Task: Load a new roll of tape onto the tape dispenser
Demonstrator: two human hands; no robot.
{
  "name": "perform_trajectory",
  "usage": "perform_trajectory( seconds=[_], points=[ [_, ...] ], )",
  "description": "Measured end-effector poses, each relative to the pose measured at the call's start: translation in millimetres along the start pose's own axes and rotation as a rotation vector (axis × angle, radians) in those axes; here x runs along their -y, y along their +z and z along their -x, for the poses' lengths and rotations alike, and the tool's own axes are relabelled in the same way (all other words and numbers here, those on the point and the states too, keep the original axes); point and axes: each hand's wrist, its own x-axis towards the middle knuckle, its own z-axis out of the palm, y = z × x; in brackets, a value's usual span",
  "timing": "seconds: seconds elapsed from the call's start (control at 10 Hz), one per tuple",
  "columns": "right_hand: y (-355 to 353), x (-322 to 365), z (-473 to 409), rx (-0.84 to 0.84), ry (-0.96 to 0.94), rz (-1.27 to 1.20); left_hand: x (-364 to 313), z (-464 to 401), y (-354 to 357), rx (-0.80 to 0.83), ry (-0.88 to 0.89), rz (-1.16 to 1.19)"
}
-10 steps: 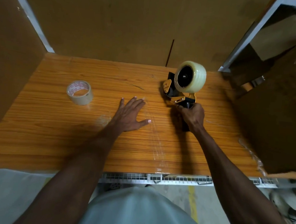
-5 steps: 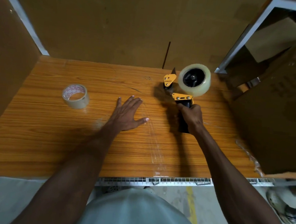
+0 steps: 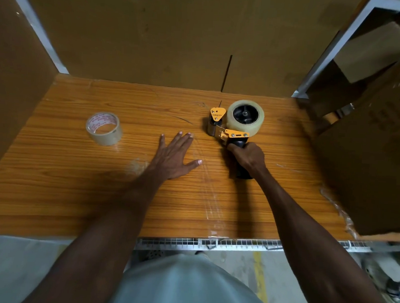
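The right hand (image 3: 247, 157) is closed around the black handle of the tape dispenser (image 3: 229, 134), which lies on the wooden table (image 3: 75, 179) near the far edge, toward the far right corner. A full roll of clear tape (image 3: 245, 117) sits on the black hub of the dispenser, at the end away from the person. The yellow metal plates of the dispenser are just to the left of the roll and between the roll and the handle. Whether the tape end is already threaded through the front part is hard to say, because that part is small and partly in shadow.

The left hand (image 3: 174, 156) lies flat on the table with the palm down, fingers stretched out and the thumb spread to the side. It holds nothing and it is near the dispenser but not touching it.

A second roll of tape (image 3: 104, 128), thin and with red print inside the core, lies flat well apart to the left, nearer to the far left corner. Cardboard boxes (image 3: 370, 150) stand at the right edge of the table.
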Motion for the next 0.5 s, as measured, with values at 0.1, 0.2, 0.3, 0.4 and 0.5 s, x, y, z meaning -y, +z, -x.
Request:
perform_trajectory(
  seconds=[0.1,0.2,0.3,0.4,0.5],
  points=[
    [-4,1,-5,0.016,-0.018,0.096,-1,1,0,-0.007,-0.001,0.002],
    [-8,4,-7,0.051,-0.022,0.177,0,1,-3,-0.010,-0.012,0.000],
    [-13,6,-8,0.024,-0.026,0.276,1,-1,-8,-0.032,-0.026,-0.001],
    [-25,21,3,-0.135,-0.110,0.452,-1,-2,-21,-0.072,-0.020,0.005],
    [-32,33,13,-0.271,-0.248,0.597,-2,-9,-37,-0.135,-0.027,-0.022]
  ],
)
